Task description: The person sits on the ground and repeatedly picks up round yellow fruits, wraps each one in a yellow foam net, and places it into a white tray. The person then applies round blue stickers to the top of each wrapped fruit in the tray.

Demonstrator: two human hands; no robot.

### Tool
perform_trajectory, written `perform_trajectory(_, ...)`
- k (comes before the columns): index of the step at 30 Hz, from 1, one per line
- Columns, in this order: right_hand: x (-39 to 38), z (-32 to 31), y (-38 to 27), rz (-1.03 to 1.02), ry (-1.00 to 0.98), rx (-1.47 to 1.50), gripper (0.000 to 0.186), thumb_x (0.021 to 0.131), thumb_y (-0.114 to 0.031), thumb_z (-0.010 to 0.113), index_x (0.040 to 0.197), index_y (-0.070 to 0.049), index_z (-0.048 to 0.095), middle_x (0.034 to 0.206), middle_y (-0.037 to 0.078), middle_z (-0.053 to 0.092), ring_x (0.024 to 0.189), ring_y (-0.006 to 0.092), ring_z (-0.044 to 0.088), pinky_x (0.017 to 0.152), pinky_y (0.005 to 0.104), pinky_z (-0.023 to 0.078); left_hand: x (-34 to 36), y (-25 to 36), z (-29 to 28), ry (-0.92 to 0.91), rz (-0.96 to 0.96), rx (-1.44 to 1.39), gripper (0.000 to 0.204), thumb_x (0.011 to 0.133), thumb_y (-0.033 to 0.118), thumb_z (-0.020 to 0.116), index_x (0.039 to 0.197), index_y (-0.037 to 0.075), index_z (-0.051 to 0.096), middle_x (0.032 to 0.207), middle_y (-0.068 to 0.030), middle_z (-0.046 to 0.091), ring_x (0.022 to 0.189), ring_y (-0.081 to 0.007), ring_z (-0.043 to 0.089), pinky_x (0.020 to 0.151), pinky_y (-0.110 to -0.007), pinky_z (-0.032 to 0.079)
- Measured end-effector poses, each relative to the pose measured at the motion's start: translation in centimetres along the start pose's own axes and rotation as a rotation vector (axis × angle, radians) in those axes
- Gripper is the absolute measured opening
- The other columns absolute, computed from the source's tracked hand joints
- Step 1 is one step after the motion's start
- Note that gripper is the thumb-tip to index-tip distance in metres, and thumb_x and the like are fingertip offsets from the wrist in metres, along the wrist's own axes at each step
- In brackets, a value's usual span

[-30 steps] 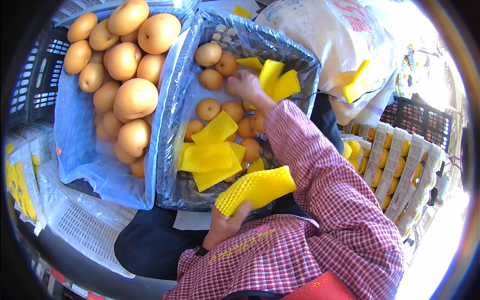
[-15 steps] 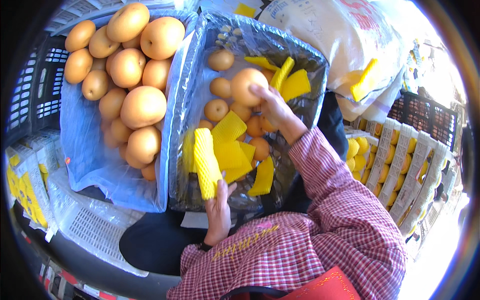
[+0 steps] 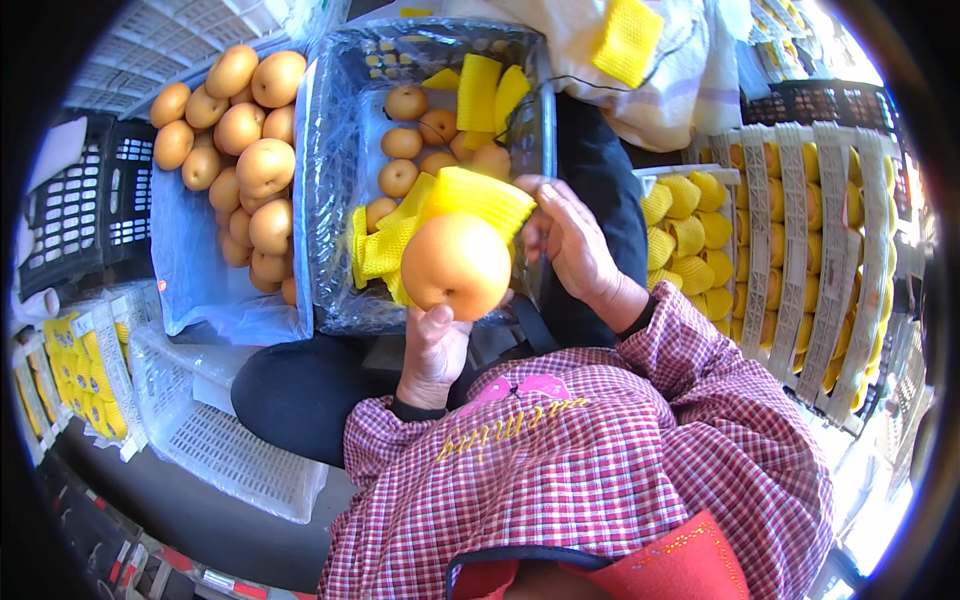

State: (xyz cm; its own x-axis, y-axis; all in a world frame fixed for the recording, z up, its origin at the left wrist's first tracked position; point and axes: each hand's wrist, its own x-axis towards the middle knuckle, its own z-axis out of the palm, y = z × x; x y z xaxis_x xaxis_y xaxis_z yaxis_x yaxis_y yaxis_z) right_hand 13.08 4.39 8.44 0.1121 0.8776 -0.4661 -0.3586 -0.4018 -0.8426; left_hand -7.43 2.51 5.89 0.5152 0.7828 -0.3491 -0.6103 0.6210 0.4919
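My left hand (image 3: 436, 348) holds a large tan pear (image 3: 454, 263), with a yellow foam net sleeve (image 3: 474, 188) behind it. My right hand (image 3: 566, 235) has its fingers at the sleeve's right end, pinching it. Both hands are above a plastic-lined crate (image 3: 327, 130) that holds smaller pears (image 3: 400, 142) and loose yellow foam sleeves (image 3: 479, 92), some partly hidden by the held pear.
At left stands a blue-lined crate (image 3: 178, 280) heaped with pears, beside black crates (image 3: 75, 220) and a white basket (image 3: 232, 455). At right are trays of sleeved fruit (image 3: 690, 235) and stacked packs (image 3: 800, 270). A white sack (image 3: 700, 85) lies behind.
The pear that my right hand lifted from the crate is now in my left hand with the sleeve. Both hands have come together, and my right hand has shifted onto the sleeve.
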Motion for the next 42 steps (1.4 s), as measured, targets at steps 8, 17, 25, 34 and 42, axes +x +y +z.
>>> perform_trajectory(8,-8.2,-5.1,2.8,0.108,-0.291,0.802,0.031,0.099,-0.029,0.06,0.117,-0.005,0.066,0.106,0.01,0.072,0.089,0.0171,0.07,0.075,0.0327,0.057,-2.1,-4.3,4.9,-0.221,-0.255,0.01,0.095,0.072,0.064,0.074,0.144,0.011,0.042,0.136,-0.013,0.055,0.122,-0.0326,0.057,0.099,-0.058,0.05)
perform_trajectory(17,-12.1,-7.2,2.7,0.052,-0.124,0.634,0.03,0.09,-0.016,0.064,0.116,-0.001,0.063,0.109,0.009,0.069,0.097,0.0204,0.068,0.088,0.0342,0.055,-3.6,-6.4,6.1,-0.202,-0.155,-0.126,0.077,0.079,0.024,0.071,0.146,0.007,0.036,0.142,-0.012,0.047,0.131,-0.0267,0.049,0.113,-0.045,0.039)
perform_trajectory(25,-14.0,-5.9,-1.7,-0.938,0.162,-0.903,0.031,0.087,-0.02,0.071,0.106,-0.003,0.053,0.087,0.016,0.063,0.078,0.0367,0.066,0.062,0.0371,0.056,-0.3,-6.1,8.3,-0.089,0.386,0.911,0.087,0.074,0.035,0.086,0.138,0.005,0.035,0.126,-0.0108,0.048,0.115,-0.0216,0.05,0.103,-0.036,0.042)
perform_trajectory(34,-17.6,-10.8,0.4,-0.461,0.459,0.054,0.11,0.068,-0.054,0.087,0.141,0.002,0.028,0.125,0.022,0.048,0.116,0.0297,0.055,0.098,0.0367,0.048,4.0,-8.6,14.8,-0.735,0.96,1.383,0.075,0.074,0.031,0.087,0.129,0.004,0.044,0.116,-0.0138,0.055,0.114,-0.0317,0.055,0.103,-0.044,0.044)
perform_trajectory(42,-32.6,-26.0,11.7,-0.242,0.858,0.591,0.067,0.082,-0.035,0.074,0.137,-0.007,0.049,0.128,0.009,0.061,0.118,0.0252,0.06,0.108,0.043,0.044,2.9,-14.9,13.5,-1.1,-0.169,1.23,0.067,0.081,0.009,0.074,0.142,0.005,0.046,0.135,-0.0172,0.051,0.124,-0.0283,0.054,0.107,-0.039,0.045)
